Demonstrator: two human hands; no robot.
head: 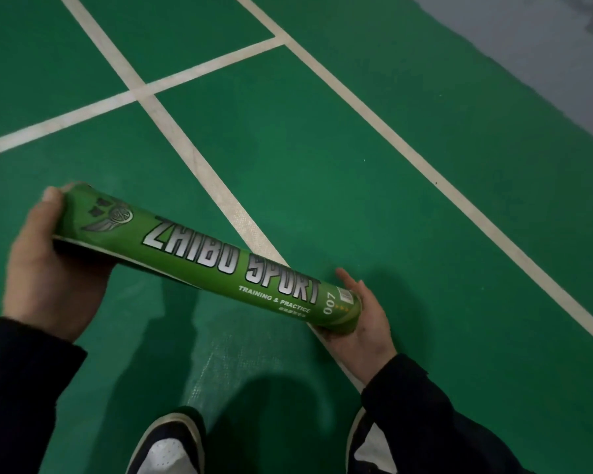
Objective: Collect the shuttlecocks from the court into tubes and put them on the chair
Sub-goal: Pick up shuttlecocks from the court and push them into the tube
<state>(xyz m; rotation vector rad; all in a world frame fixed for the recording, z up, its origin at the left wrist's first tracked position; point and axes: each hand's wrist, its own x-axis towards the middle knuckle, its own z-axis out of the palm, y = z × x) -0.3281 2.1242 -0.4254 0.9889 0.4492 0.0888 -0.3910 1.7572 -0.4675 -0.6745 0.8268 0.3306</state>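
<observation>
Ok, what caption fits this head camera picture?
Both hands, left and right, hold a green shuttlecock tube above the court.

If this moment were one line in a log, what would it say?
tube: held level over court | left hand: grips one end | right hand: cups other end | shuttlecocks, chair: unseen

"ZHIBO SPORT", "007" on tube (206, 265)

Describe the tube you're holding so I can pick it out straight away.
Above the green court floor with its white lines, the green tube spans between both hands, left hand gripping one end, right hand cupping the other. It alone carries large silver lettering, "ZHIBO SPORT", with "007" near the right end.
</observation>
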